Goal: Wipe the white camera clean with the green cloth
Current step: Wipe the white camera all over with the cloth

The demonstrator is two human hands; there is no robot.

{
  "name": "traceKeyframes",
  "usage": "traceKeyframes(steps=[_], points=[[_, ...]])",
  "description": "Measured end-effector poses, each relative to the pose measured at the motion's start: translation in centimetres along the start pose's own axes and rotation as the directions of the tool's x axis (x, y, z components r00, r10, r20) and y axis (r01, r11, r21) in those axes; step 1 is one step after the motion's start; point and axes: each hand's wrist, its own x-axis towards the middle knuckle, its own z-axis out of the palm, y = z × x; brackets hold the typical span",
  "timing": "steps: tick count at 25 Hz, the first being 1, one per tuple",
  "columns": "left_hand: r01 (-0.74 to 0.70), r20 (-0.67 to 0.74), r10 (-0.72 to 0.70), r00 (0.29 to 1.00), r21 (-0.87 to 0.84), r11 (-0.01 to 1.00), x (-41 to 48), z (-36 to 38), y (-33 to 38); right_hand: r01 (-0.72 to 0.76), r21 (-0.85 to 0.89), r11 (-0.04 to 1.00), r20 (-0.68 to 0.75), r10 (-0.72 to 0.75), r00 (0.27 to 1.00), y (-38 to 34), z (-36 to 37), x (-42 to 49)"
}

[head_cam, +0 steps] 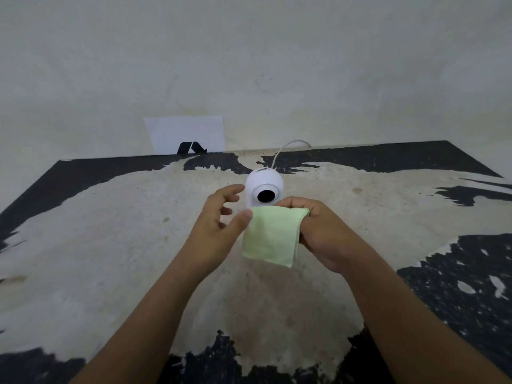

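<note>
The white camera (264,184) stands upright near the middle of the table, its round black lens facing me. A white cable (288,146) runs from its back toward the wall. The pale green cloth (270,238) hangs folded just in front of the camera's base. My right hand (324,231) grips the cloth's upper right edge. My left hand (219,225) is at the cloth's left corner, thumb touching it, fingers spread beside the camera's left side without touching it.
The table (110,245) has a worn beige top with black peeling patches at the edges. A white sheet of paper (188,134) with a black mark leans on the wall behind the table's far edge.
</note>
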Motion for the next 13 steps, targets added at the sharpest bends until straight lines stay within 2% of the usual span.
traceKeyframes(steps=[3, 6, 9, 11, 13], points=[[0.023, 0.209, -0.009, 0.978, -0.061, 0.998, -0.3, -0.9, 1.4, -0.004, 0.014, 1.0, 0.058, 0.003, 0.998, -1.0, 1.0, -0.2], [0.056, 0.136, -0.035, 0.99, -0.157, 0.986, -0.4, -1.3, 1.9, -0.046, 0.107, 0.993, -0.027, 0.049, 0.998, -1.1, 1.7, -0.3], [0.125, 0.056, -0.114, 0.992, -0.282, 0.951, -0.7, -1.2, 1.8, -0.087, 0.318, 0.944, -0.149, 0.14, 0.979, -0.5, 1.9, -0.6], [0.157, 0.023, -0.158, 0.987, -0.323, 0.933, -0.7, -1.2, 1.9, -0.103, 0.396, 0.912, -0.148, 0.174, 0.974, -0.1, 2.4, -1.0], [0.162, 0.005, -0.172, 0.985, -0.356, 0.92, -0.9, -1.1, 2.0, -0.087, 0.392, 0.916, -0.127, 0.148, 0.981, 0.3, 3.0, -1.3]])
